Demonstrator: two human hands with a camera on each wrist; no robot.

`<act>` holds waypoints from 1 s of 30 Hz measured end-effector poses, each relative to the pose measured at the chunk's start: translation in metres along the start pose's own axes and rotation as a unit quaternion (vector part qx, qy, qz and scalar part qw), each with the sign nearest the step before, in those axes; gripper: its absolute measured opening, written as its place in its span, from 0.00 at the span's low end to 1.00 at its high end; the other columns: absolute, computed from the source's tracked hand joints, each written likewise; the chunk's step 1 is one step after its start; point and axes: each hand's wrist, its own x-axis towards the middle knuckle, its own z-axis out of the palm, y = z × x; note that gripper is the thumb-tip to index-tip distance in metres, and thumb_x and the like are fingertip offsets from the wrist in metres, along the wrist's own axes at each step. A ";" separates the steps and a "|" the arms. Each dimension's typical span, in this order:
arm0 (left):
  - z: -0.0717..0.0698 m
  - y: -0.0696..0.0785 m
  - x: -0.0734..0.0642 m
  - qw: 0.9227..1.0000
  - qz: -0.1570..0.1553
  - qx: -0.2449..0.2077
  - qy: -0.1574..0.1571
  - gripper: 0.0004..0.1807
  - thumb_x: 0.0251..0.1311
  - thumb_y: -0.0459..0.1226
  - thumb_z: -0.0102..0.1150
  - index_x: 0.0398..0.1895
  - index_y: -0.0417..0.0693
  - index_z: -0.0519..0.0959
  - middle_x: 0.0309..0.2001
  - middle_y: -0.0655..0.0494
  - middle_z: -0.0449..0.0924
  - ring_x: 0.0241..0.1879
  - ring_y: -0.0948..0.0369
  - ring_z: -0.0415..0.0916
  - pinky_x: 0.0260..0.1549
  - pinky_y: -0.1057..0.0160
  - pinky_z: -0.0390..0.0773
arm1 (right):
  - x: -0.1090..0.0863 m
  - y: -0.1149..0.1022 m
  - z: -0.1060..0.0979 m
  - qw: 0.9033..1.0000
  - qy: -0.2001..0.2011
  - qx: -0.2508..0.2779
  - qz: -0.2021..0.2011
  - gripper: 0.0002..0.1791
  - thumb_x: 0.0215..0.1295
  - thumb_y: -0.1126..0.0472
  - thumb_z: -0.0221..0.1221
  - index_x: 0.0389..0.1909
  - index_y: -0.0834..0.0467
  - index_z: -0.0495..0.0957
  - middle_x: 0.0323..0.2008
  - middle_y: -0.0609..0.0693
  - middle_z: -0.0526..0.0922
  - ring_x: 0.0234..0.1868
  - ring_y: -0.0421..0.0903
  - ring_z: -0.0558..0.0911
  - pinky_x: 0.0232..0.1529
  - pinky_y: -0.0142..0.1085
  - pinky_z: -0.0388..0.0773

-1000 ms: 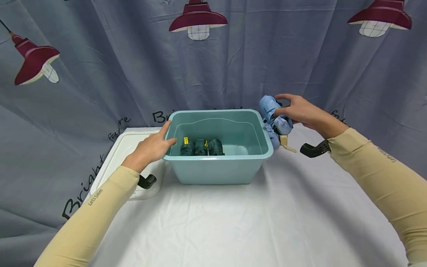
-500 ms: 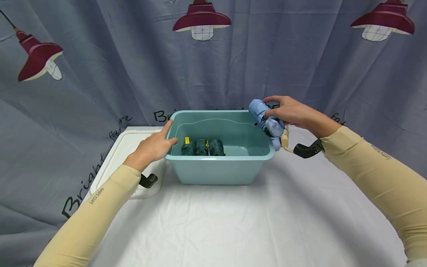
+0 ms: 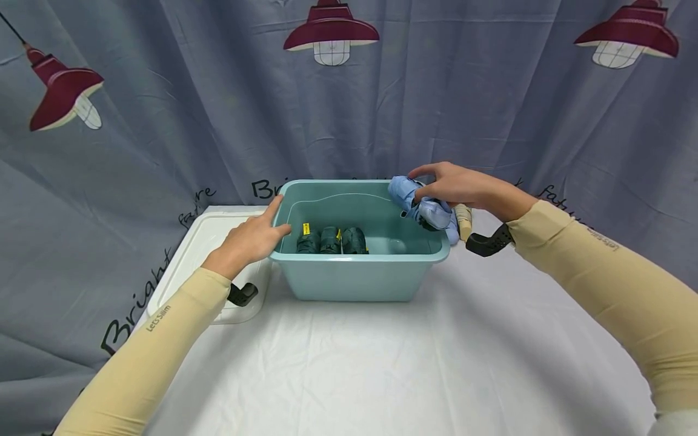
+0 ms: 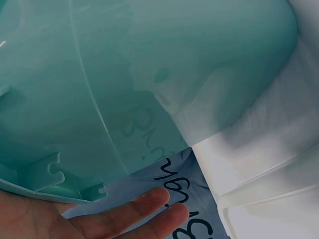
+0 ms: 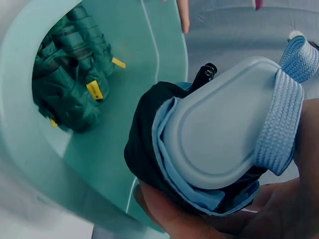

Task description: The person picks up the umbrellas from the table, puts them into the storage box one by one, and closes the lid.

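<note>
My right hand [image 3: 460, 188] grips a folded blue umbrella [image 3: 403, 191] over the right rim of a teal plastic bin [image 3: 354, 277]. In the right wrist view the umbrella's flat pale-blue handle end [image 5: 217, 124] and its woven wrist strap [image 5: 279, 124] face the camera, and my fingers curl round the dark and blue cloth. My left hand [image 3: 248, 242] rests on the bin's left rim with straight, spread fingers; the left wrist view shows fingertips [image 4: 157, 197] outside the wall. Several folded green umbrellas with yellow tags [image 3: 330, 241] lie in the bin's left half.
A white lid [image 3: 191, 254] lies left of the bin, partly under my left arm. More blue cloth [image 3: 452, 234] and a beige folded item [image 3: 464, 221] lie just right of the bin on the white tablecloth [image 3: 349, 363]. A grey-blue curtain [image 3: 463, 91] hangs behind.
My right hand has moved left with the blue umbrella, from beside the bin to over its right rim, and slightly down. My left hand stays on the rim.
</note>
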 end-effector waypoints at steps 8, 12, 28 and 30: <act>0.000 -0.001 0.001 1.000 -0.002 0.003 0.001 0.40 0.60 0.63 0.35 0.69 0.79 0.27 0.64 0.47 0.65 0.60 0.44 0.65 0.42 0.40 0.67 | 0.015 -0.011 0.010 0.999 -0.031 -0.032 0.011 0.33 0.62 0.51 0.55 0.68 0.47 0.58 0.67 0.56 0.56 0.56 0.54 0.68 0.46 0.47 0.73; 0.000 -0.002 0.002 1.000 -0.003 0.005 0.001 0.40 0.59 0.63 0.35 0.69 0.79 0.27 0.64 0.46 0.65 0.59 0.45 0.66 0.41 0.40 0.68 | 0.026 -0.016 0.015 0.998 -0.049 -0.032 0.019 0.32 0.63 0.51 0.54 0.68 0.47 0.58 0.67 0.55 0.56 0.53 0.52 0.71 0.44 0.43 0.75; 0.001 -0.001 0.002 1.000 -0.009 0.000 0.000 0.40 0.60 0.62 0.36 0.69 0.80 0.27 0.65 0.47 0.63 0.59 0.45 0.66 0.44 0.37 0.67 | 0.064 -0.029 0.029 0.985 -0.158 -0.050 0.044 0.29 0.67 0.53 0.49 0.69 0.52 0.57 0.60 0.55 0.64 0.51 0.48 0.72 0.41 0.38 0.76; 0.000 -0.001 0.002 1.000 -0.010 0.001 0.000 0.40 0.60 0.62 0.36 0.68 0.80 0.27 0.65 0.47 0.63 0.59 0.45 0.66 0.45 0.37 0.66 | 0.069 -0.029 0.032 0.982 -0.174 -0.055 0.043 0.30 0.67 0.53 0.48 0.69 0.53 0.56 0.61 0.55 0.64 0.51 0.48 0.72 0.42 0.38 0.76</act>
